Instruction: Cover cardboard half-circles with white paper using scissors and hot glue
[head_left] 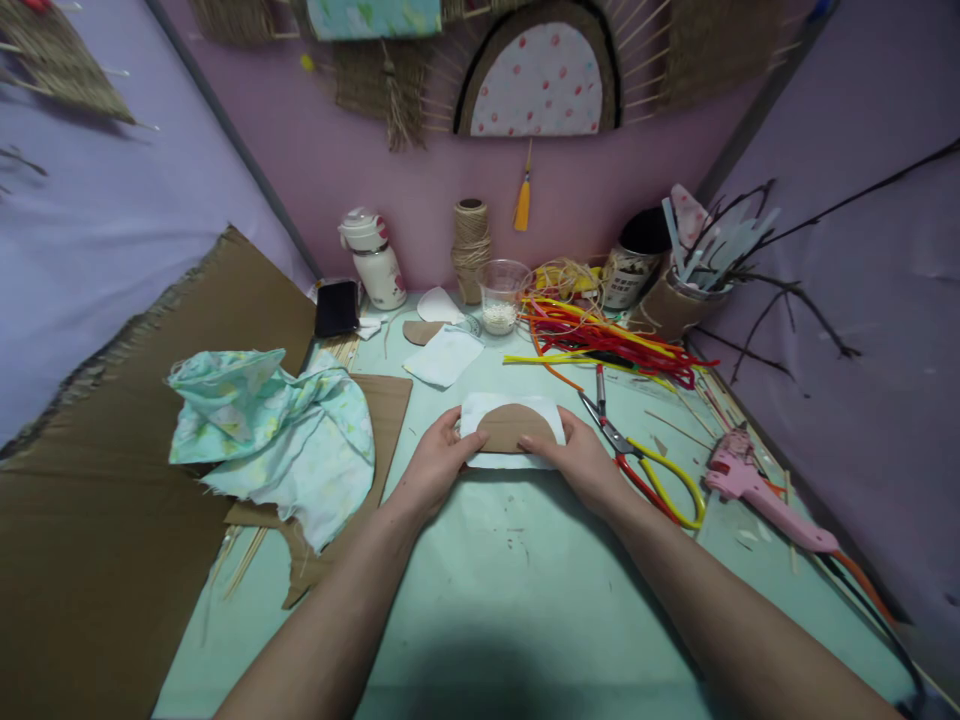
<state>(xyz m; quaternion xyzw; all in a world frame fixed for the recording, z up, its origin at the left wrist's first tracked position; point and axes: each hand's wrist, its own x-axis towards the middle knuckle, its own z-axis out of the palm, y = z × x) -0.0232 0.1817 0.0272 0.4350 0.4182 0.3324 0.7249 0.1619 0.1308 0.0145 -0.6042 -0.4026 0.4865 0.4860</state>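
Note:
Between my two hands is a half-round piece of cardboard (pixel 517 428) lying on a white piece of fabric (pixel 469 408), held a little above the table. My left hand (pixel 441 458) grips the left edge, its thumb on the cardboard and the fingers underneath. On the opposite side my right hand (pixel 585 462) pinches the right edge the same way, thumb on the cardboard's lower corner. Scissors (pixel 637 455) with yellow and red handles lie just right of my right hand. Beyond the hands rests another pale fabric scrap (pixel 444 356).
Green patterned cloth (pixel 300 430) lies on cardboard at left. A pink glue gun (pixel 772 495) is at right. Along the back stand a white bottle (pixel 375 262), a twine spool (pixel 471 250), a plastic cup (pixel 501 300) and red pipe cleaners (pixel 607 340). Twigs (pixel 795 290) jut out at right.

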